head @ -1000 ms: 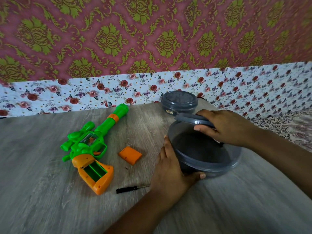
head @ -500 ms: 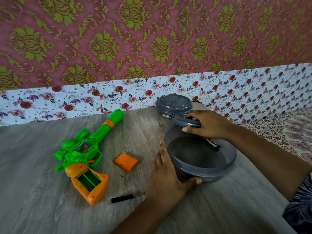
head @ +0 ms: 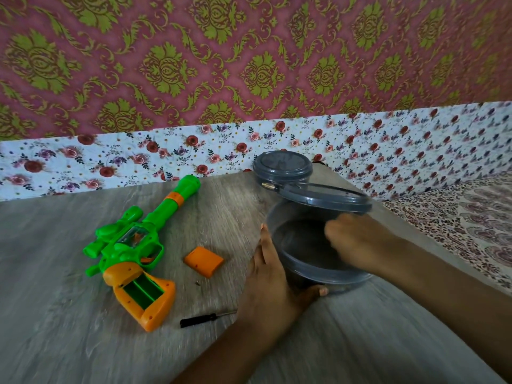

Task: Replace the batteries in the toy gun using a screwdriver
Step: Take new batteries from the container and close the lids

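Right hand (head: 357, 242) moved from lid (head: 327, 196) into the open grey container (head: 304, 261); grip blurred, cannot tell. Left hand (head: 273, 286) clasps its wall; contents indistinct. No legible labels.

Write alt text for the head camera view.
A person's right hand reaches into an open grey tub that the left hand steadies, its lid resting tilted on the far rim. Left on the table lie a toy gun with open battery compartment, its orange cover and a screwdriver.

The left hand (head: 273, 284) braces an open grey tub (head: 313, 261) while the blurred right hand (head: 357, 242) reaches inside.
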